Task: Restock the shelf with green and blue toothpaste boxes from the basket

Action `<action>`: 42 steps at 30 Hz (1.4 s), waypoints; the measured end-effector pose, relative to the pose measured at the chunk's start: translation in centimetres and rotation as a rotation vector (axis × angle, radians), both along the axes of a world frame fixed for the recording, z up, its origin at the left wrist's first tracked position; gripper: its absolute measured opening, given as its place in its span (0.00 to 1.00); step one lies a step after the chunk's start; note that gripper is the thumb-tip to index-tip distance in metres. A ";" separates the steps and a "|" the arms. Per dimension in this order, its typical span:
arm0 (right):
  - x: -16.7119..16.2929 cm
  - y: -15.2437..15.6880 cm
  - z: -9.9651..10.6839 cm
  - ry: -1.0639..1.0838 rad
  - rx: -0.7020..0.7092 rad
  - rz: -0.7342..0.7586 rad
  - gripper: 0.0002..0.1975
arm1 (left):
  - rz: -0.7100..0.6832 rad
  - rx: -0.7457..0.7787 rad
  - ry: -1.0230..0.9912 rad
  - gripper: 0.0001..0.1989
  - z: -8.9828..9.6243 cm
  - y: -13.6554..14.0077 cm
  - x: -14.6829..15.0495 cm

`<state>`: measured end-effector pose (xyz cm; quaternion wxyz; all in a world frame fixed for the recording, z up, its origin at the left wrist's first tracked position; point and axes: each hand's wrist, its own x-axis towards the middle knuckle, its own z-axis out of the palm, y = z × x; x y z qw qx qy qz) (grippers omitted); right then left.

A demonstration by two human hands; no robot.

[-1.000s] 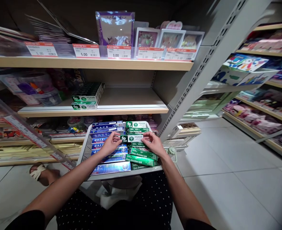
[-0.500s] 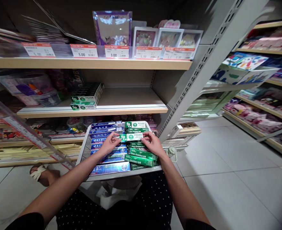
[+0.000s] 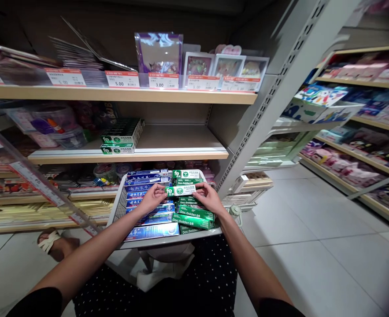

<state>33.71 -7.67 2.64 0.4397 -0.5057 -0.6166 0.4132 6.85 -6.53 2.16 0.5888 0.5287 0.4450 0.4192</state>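
Observation:
A green and white toothpaste box (image 3: 180, 190) is held level by its two ends over a grey basket (image 3: 117, 210). My left hand (image 3: 152, 198) pinches its left end, and my right hand (image 3: 209, 198) grips the right end. Beneath the hands, blue toothpaste boxes (image 3: 153, 232) lie stacked on the basket's left side. Green toothpaste boxes (image 3: 190, 221) fill the right side, some at a slant. Another green and white box (image 3: 187, 174) rests near the basket's far right corner.
Ahead is a shelf (image 3: 177, 143) with a stack of green and white toothpaste boxes (image 3: 118, 144) toward its left. A higher shelf (image 3: 148, 95) carries price tags and small framed items. A slotted metal upright (image 3: 263, 103) stands to the right. The basket sits on a stool (image 3: 166, 253).
The view has shifted slightly, so the shelves appear a little lower. Both hands keep hold of the same toothpaste box, with almost no movement over the basket.

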 end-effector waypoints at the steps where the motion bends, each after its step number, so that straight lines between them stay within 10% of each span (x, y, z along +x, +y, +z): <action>1: 0.0 0.0 0.2 -0.006 0.006 0.002 0.21 | 0.007 0.002 -0.010 0.23 0.1 0.1 0.0; 12: -4.4 2.6 5.7 -0.153 0.172 -0.044 0.16 | 0.189 0.201 -0.010 0.19 3.6 0.9 -2.6; 30: -25.2 12.2 12.4 0.030 0.532 -0.106 0.10 | 0.806 0.593 0.659 0.14 13.4 7.7 -16.8; 42: -28.8 14.7 11.2 -0.030 0.533 -0.194 0.10 | 0.840 0.520 0.813 0.12 12.8 11.0 -18.6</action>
